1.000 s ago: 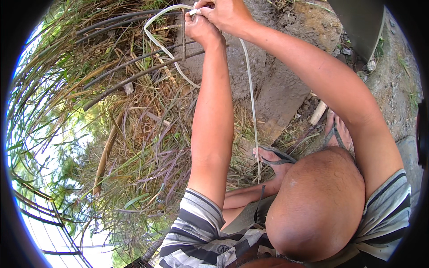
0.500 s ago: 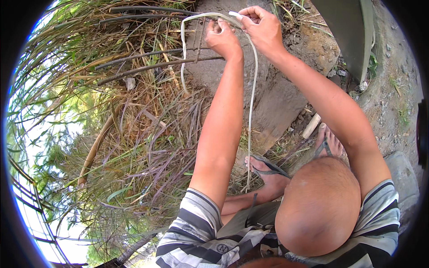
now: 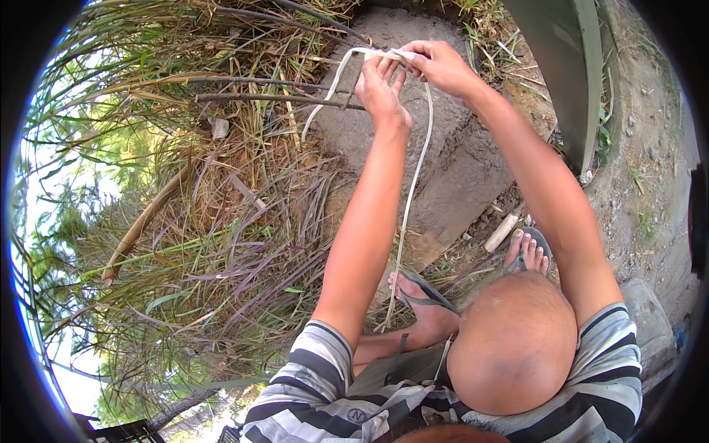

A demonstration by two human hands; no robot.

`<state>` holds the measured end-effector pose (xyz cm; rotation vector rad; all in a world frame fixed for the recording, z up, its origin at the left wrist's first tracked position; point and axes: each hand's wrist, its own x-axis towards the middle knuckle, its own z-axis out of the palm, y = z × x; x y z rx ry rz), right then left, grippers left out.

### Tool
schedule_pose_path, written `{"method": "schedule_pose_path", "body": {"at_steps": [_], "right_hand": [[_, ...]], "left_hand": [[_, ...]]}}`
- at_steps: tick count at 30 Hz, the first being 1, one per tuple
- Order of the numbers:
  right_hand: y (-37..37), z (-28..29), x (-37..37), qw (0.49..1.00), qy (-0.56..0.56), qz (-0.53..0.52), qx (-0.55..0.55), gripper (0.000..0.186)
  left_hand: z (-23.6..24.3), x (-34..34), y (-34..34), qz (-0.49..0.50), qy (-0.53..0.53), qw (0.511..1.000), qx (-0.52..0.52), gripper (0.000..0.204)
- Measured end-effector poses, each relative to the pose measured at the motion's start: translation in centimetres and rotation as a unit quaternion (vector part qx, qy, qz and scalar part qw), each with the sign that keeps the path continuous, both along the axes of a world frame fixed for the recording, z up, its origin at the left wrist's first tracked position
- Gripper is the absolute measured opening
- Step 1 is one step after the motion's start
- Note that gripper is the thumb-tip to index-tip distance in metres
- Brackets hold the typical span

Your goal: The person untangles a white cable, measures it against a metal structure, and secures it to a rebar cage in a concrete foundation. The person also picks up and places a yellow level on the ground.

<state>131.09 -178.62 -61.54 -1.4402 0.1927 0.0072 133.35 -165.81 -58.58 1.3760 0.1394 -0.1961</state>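
A long pale, flexible strip point(image 3: 417, 166) arches over my two hands, one length hanging left toward the grass and the other running down to near my left foot. My right hand point(image 3: 443, 68) is closed, pinching the strip between thumb and fingers near a whitish end. Just left of it, my left hand point(image 3: 384, 96) is turned palm up, fingers stretched beneath the strip and thumb apart. The fingertips touch or nearly touch it. Thin dark rods point(image 3: 281, 99) reach in from the left, ending close to my left hand; a short crosspiece stands at their ends.
Grey, muddy concrete point(image 3: 458, 188) lies under my hands. Dry and green grass point(image 3: 244, 244) covers the left side. A dark green panel point(image 3: 569, 66) rises at right. A short pale stick point(image 3: 502, 232) lies by my sandalled right foot point(image 3: 528, 252). A grey stone point(image 3: 646, 325) sits at far right.
Both hands appear slightly lower in view. My left fingers have straightened and lie closer to the right hand. The strip's left length now slants more, and the rods appear shifted.
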Motion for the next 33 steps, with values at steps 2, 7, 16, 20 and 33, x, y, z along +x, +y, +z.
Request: {"method": "schedule_pose_path", "body": {"at_steps": [2, 7, 16, 20, 33], "right_hand": [[0.0, 1.1, -2.6, 0.999, -0.003, 0.027, -0.027, 0.024], [1.7, 4.6, -9.3, 0.975, -0.094, 0.098, -0.178, 0.018], [4.5, 9.7, -14.6, 0.942, -0.136, 0.248, -0.179, 0.02], [4.2, 9.7, -14.4, 0.955, -0.075, 0.221, -0.182, 0.017], [8.7, 7.9, -17.3, 0.909, -0.083, 0.349, -0.211, 0.022]], "left_hand": [[2.3, -1.1, 0.5, -0.012, -0.014, 0.998, -0.054, 0.063], [7.6, -4.2, 4.0, 0.057, 0.116, 0.951, -0.28, 0.061], [12.7, -8.5, 13.7, -0.146, 0.175, 0.96, -0.16, 0.025], [14.8, -11.8, 15.0, -0.179, 0.178, 0.966, -0.05, 0.018], [27.5, -13.1, 22.6, 0.002, -0.112, 0.989, -0.098, 0.028]]}}
